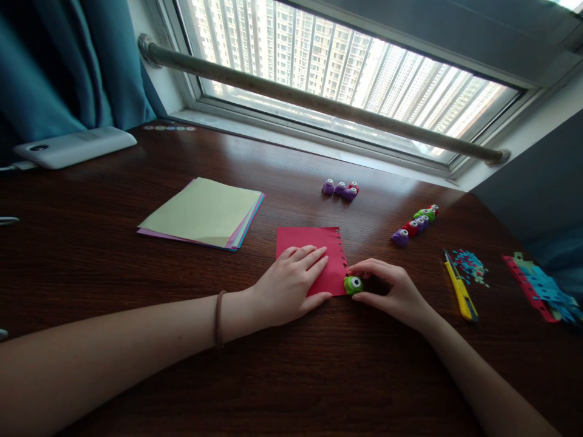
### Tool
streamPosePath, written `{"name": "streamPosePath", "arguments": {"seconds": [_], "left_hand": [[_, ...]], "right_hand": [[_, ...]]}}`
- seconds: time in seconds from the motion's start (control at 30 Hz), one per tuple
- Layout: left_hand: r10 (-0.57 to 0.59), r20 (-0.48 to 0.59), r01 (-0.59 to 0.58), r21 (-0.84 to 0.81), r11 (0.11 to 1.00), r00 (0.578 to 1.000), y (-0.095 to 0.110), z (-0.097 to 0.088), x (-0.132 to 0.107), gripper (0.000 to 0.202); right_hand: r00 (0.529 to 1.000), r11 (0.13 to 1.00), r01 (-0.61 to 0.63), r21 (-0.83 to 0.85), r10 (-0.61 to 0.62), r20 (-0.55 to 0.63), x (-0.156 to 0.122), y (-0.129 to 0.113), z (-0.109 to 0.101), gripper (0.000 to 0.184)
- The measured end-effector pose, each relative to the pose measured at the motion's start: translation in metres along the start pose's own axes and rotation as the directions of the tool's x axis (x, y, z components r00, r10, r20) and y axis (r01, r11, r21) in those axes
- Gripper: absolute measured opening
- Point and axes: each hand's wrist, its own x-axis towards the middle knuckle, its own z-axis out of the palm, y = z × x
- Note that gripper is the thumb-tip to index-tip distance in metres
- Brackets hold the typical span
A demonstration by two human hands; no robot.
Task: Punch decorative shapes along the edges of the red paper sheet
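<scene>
Centre frame: left hand (289, 284) open, flat on red paper (306, 237); right hand (397, 292) pinching punch (350, 287). Paper likely flimsy, punch stiff: grip sides.

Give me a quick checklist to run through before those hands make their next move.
1. Red sheet steadied: ok, left hand rests on it.
2. Green punch in grasp: ok, right hand has it between thumb and fingers at the sheet's right edge.
3. Paper fully inside the punch: cannot tell, the slot is hidden.
4. Yellow cutter apart from both hands: ok.
5. Loose paper bits tidied away: not ok, they lie scattered beside the cutter.
</scene>
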Motion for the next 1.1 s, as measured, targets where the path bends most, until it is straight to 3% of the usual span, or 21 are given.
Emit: {"name": "streamPosePath", "arguments": {"seconds": [0.1,0.2,0.4,0.53,0.67,0.9,1.1], "left_hand": [[0.032,-0.043,-0.031,0.017,0.999,0.999,0.001,-0.002,-0.001,0.062],[0.141,-0.098,-0.137,0.047,0.989,0.985,0.004,-0.006,-0.002,0.062],[0.41,-0.022,-0.41,-0.022,0.912,0.912,0.01,-0.014,-0.001,0.066],[0.409,0.007,-0.407,-0.091,0.909,0.913,0.009,-0.013,0.002,0.078],[0.44,0.078,-0.417,-0.205,0.885,0.895,0.008,-0.012,0.004,0.08],[0.419,0.054,-0.374,-0.357,0.856,0.907,0.019,-0.017,0.002,0.08],[0.418,0.064,-0.38,-0.311,0.871,0.906,0.026,-0.024,0.003,0.076]], "right_hand": [[0.995,0.987,-0.078,0.142,0.086,-0.048,0.0,0.002,0.002,0.037],[0.978,0.96,-0.141,0.244,0.174,-0.118,0.0,0.006,0.007,0.038],[0.962,0.983,-0.154,0.097,0.171,-0.211,0.0,0.007,0.019,0.043],[0.968,0.993,-0.115,-0.007,0.111,-0.223,0.001,0.007,0.023,0.042],[0.969,0.994,-0.107,0.0,0.104,-0.223,0.002,0.01,0.025,0.041],[0.946,0.983,-0.183,0.024,0.183,-0.267,0.005,0.009,0.03,0.04],[0.918,0.964,-0.236,0.125,0.263,-0.297,0.008,0.005,0.034,0.04]]}}
